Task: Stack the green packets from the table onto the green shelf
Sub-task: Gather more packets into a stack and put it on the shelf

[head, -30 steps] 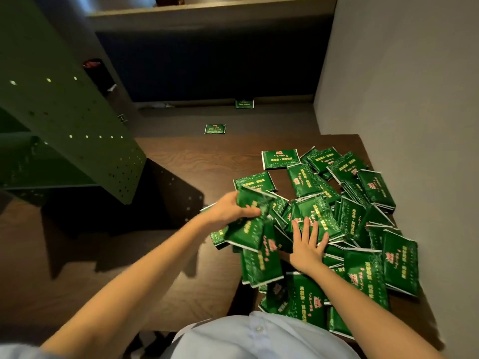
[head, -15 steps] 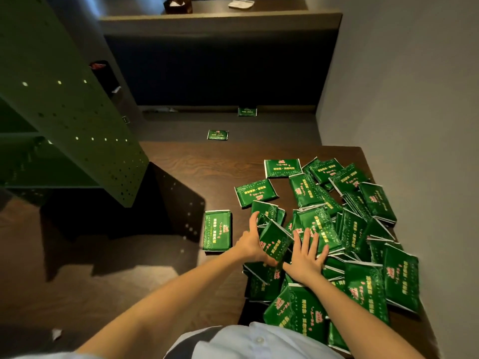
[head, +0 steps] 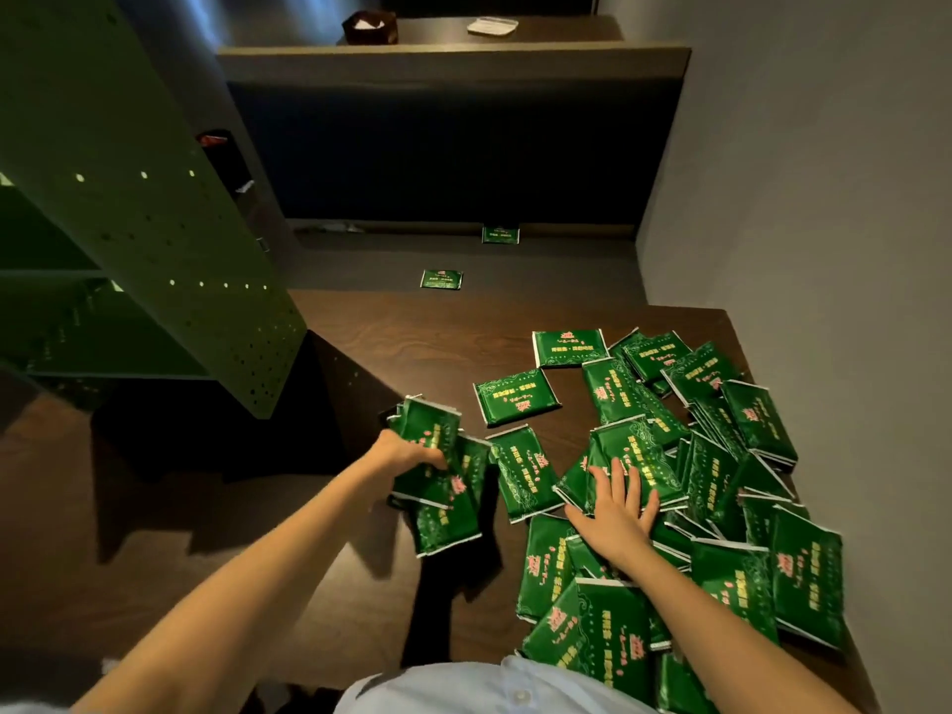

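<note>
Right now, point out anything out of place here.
Two green packets lie off the table: a near packet flat on the grey surface beyond its far edge, a far packet against the dark panel. The rest form a jumbled pile.

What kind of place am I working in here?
Likely a restaurant booth, though I can't be sure: a dark wood table, a padded bench behind it, and a small box on the ledge above.
</note>
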Demonstrator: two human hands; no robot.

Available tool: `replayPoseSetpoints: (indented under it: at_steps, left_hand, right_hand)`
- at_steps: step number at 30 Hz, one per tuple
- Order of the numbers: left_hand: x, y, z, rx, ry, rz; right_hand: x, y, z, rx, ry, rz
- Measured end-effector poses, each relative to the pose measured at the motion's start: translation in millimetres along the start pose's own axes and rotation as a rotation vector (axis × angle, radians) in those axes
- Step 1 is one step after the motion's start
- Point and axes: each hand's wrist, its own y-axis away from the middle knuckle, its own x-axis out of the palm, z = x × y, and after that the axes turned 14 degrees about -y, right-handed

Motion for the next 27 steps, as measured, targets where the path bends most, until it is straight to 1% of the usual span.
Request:
replayPoseSetpoints:
  at_steps: [4,7,10,16,18,20,21,22,23,24,25,26,27]
  left_hand:
    - [2.0,9.9,10.6,-0.042,0.094,0.063]
    - [16.4,5.4,4.6,-0.024,0.104,0.002]
    - [33.8,5.8,-1.9,-0.067,0.063,-0.065]
    - [58.5,12.5,-3.3,-0.064,0.22,-0.009]
    - [58.5,8.0,4.1,-0.017,0.224,-0.032]
    - [52.8,8.5,7.2,0.019,0.256,0.008]
    - [48.7,8.3,9.8,0.045,0.28,0.041]
    - [44.0,11.6,11.8,0.086,0.288,0.072]
    - [40.2,14.8,13.4,0.125,0.3,0.105]
    - [36.7,19.0,14.8,0.18,0.305,0.121]
    - [34.0,21.1,18.2,0.229,0.296,0.132]
    - [31.6,21.7,21.5,0.282,0.285,0.132]
    - [30.3,23.2,24.1,0.316,0.27,0.132]
  right_hand:
    - [3.5,-0.3,7.9,0.022,0.018,-0.027]
    - [3.7,0.1,9.7,0.034,0.021,-0.037]
    - [3.8,0.7,9.9,0.025,0.023,-0.045]
    - [0.3,1.7,11.4,0.032,-0.001,-0.045]
    - [-0.9,3.4,15.4,0.023,-0.046,-0.105]
    - [-0.2,6.5,22.4,-0.034,-0.125,-0.237]
    - [-0.6,9.0,27.9,-0.084,-0.212,-0.27]
    - [-2.4,12.6,35.8,-0.139,-0.349,-0.234]
    - [-4.0,16.5,44.9,-0.182,-0.517,-0.123]
    - [-6.1,21.8,55.0,-0.193,-0.662,0.05]
    - [-7.5,26.7,64.4,-0.161,-0.728,0.241]
    - [-8.6,29.9,72.7,-0.1,-0.71,0.394]
    - [-7.1,29.4,76.6,-0.03,-0.694,0.497]
